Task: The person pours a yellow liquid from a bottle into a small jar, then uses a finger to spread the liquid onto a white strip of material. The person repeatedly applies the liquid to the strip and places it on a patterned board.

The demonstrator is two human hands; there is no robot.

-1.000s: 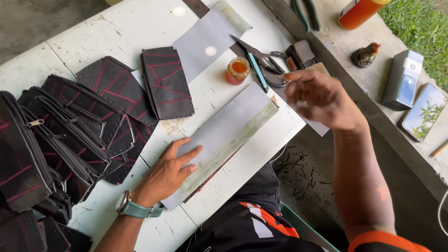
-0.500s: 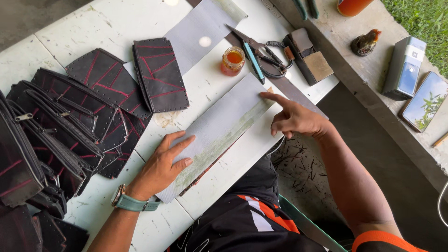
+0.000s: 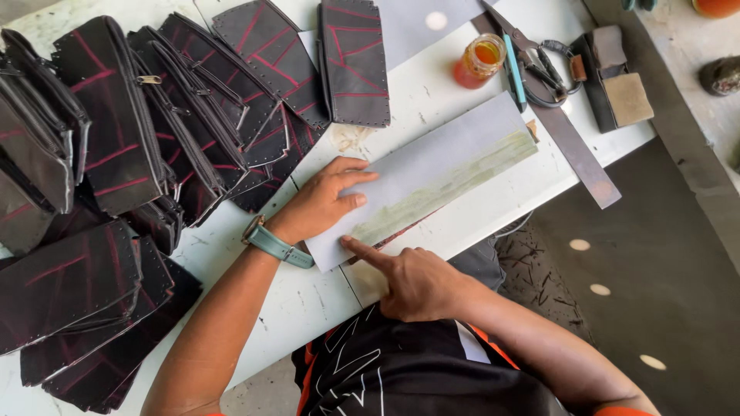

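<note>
Flatly, left hand and right forefinger press grey sheet

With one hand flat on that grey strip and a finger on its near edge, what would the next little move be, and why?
Probably slide the right hand's fingertip along the near edge of the grey strip toward its far end. The left hand pins the strip flat on the white table, and a greenish smear runs along that edge, with a jar of amber liquid nearby, so pressing it down looks likely.
</note>
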